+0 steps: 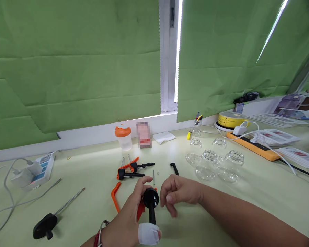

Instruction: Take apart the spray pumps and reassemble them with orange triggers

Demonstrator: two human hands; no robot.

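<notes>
My left hand [130, 212], its thumb wrapped in white tape, grips a black part with a round head [151, 197] and a shaft pointing toward me. An orange piece [140, 210] shows beside that part, partly hidden by the hand. Just to the right is my right hand [179, 192], fingers loosely bent and apart, with nothing visible in them. Beyond the hands lie a thin metal rod [154, 177], some tiny metal bits [158, 173] and a small black crank-shaped piece [174, 168]. Two orange-and-black assemblies [131, 174] and a bent orange handle [115, 195] rest at the left.
Several glass jars [208, 157] stand at the right, near an orange power strip [254, 145] and paper stacks [275, 137]. A shaker cup with an orange lid [124, 137] is at the back. Lower left lies a black-headed metal rod [45, 226] near a white power strip [41, 171] and cables.
</notes>
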